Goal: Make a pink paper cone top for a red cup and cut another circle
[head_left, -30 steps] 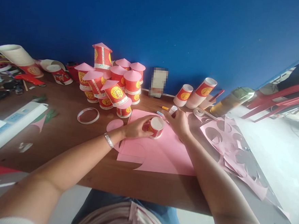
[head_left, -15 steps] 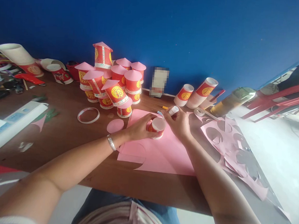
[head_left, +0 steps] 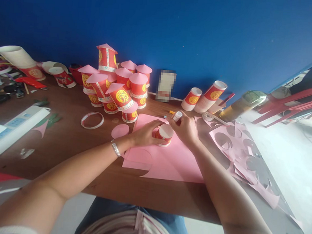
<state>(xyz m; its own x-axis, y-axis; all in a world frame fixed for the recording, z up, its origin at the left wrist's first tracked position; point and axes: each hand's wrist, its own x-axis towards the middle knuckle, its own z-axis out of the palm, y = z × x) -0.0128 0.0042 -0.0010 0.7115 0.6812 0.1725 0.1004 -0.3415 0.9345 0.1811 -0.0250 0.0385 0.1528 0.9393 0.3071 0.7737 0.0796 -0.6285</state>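
My left hand is wrapped round a red paper cup that stands upside down, its pale base facing up. The cup rests over a sheet of pink paper on the table. Just right of the cup, my right hand is closed on a white glue stick, tilted, with its lower end hidden by the fingers and close to the cup's edge. A cut pink paper circle lies left of the sheet, near my left wrist.
Several red cups with pink cone tops stand stacked at back left. Stacked paper cups, a tape roll and a bottle sit at back right. Pink paper scraps cover the right edge; a power strip lies left.
The glue stick in my right hand has shifted slightly left and tilts differently. My left hand and the cup have moved a touch to the right.
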